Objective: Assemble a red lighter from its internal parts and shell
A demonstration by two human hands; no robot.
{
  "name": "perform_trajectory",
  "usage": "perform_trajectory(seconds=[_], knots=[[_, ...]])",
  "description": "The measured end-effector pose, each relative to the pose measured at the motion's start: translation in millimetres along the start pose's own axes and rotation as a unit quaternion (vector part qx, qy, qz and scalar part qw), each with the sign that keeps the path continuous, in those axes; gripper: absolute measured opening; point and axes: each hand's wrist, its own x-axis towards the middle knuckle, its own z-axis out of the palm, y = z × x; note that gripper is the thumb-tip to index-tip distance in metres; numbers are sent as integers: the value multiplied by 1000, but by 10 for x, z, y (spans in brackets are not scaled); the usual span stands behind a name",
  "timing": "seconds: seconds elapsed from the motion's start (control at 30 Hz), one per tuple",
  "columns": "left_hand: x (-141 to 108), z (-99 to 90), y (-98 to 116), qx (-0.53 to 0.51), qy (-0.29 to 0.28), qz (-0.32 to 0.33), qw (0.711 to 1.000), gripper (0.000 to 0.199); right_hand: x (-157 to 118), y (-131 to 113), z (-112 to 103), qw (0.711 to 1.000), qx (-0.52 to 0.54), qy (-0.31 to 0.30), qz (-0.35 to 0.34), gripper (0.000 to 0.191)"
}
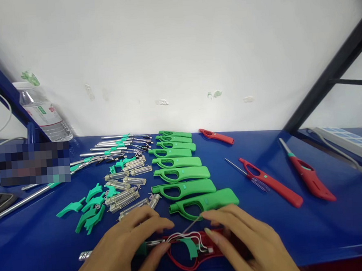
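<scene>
In the head view a red lighter half-shell (189, 268) lies at the front edge, its inside facing up. A teal trigger (190, 248), white wires (193, 233) and a small connector sit in it. My left hand (129, 241) closes thumb and forefinger about the metal lighter tube (85, 255) where it meets the shell. Between the thumb and forefinger of my right hand (245, 238) is the upper end of a thin tube (191, 225), which slants above the shell. My right palm hides the shell's handle end.
Several green half-shells (183, 174) form a column beyond my hands. To the left are clear fuel tanks (123, 199), loose teal triggers (95, 206) and wired metal tubes (114, 149). Red lighter parts (272, 183) and a red lighter (312, 176) lie right. A bottle (46, 115) stands back left.
</scene>
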Motion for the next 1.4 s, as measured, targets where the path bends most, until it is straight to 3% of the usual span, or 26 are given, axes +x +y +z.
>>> perform_trajectory(seconds=[0.07, 0.13, 0.27, 0.4, 0.5, 0.97, 1.23, 1.4], knots=[[31, 12, 32, 15, 15, 27, 999, 17, 32, 18, 27, 1000, -15, -18, -1, 27], [49, 9, 50, 17, -8, 40, 999, 20, 67, 30, 59, 999, -24, -28, -8, 27], [23, 6, 37, 5, -66, 20, 998, 27, 113, 41, 86, 999, -22, -27, -19, 32], [0, 53, 27, -6, -87, 4, 996, 26, 107, 68, 80, 999, -20, -22, -33, 47], [-1, 87, 26, -12, -88, 1, 996, 25, 77, 85, 98, 999, -12, -25, -31, 44], [18, 63, 31, -26, -89, -3, 996, 19, 119, -53, 279, 997, -36, 64, -35, 23], [20, 84, 42, -18, -41, 12, 999, 25, 88, -42, 277, 997, -29, 52, -43, 21], [27, 70, 50, -29, -69, -7, 997, 22, 83, -41, 281, 998, -27, 49, -43, 21]])
